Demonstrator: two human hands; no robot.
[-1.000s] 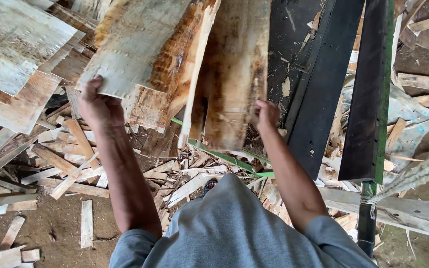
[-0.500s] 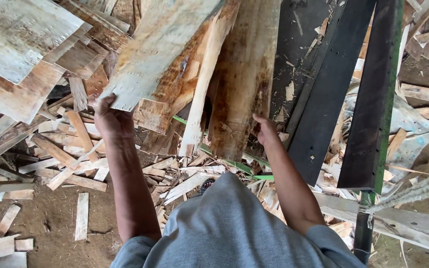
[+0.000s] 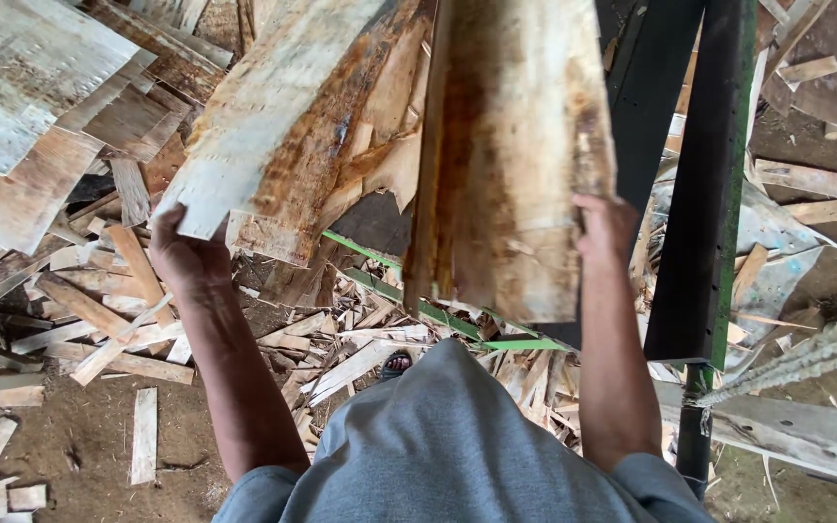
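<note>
Dirt floor [image 3: 79,436] littered with pale wood scraps, too many to count. Left hand [image 3: 184,254] clenched on near end of one bark-stained rough plank [image 3: 283,126], left side. Right hand [image 3: 604,228] grasping edge of one pale-brown wooden slab [image 3: 511,155], centre. Two dark metal beams [image 3: 699,174] on right.

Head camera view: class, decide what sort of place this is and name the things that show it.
Probably a rough timber or veneer workshop, perhaps a sawmill yard. The left hand and right hand lift stained wooden sheets; offcut strips litter the dirt floor; a dark metal machine frame stands alongside.
</note>
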